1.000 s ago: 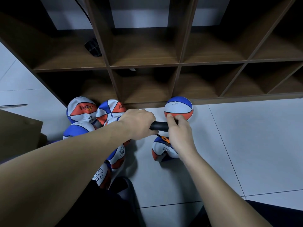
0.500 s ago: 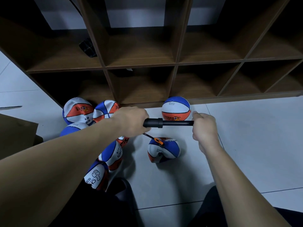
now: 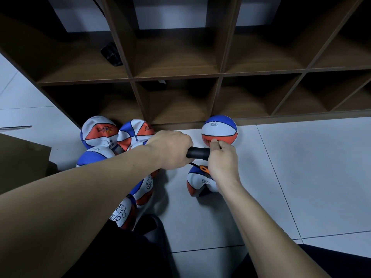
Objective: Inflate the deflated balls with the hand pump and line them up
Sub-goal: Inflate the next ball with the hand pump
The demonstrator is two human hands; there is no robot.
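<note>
- The hand pump (image 3: pixel 197 153) lay crosswise in front of the person, its long axis running left to right, so any stroke had to travel along that sideways line.
- The left hand (image 3: pixel 170 150) was wrapped tight round the pump's black barrel, fingers fully curled.
- The right hand (image 3: pixel 221 159) was closed on the handle end, pressed right up against the barrel, so the plunger looked fully pushed in; the next pull would likely go out to the person's right.
- A thin hose ran down from the barrel to an orange connector (image 3: pixel 204 169) on the half-flat ball (image 3: pixel 197 182), which sat on the floor just below and nearer than the right hand.
- One inflated ball (image 3: pixel 219 130) stood against the wooden shelf (image 3: pixel 180 74), beyond the right hand.
- The deflated balls (image 3: pixel 99 132) were heaped under and beyond the left arm.
</note>
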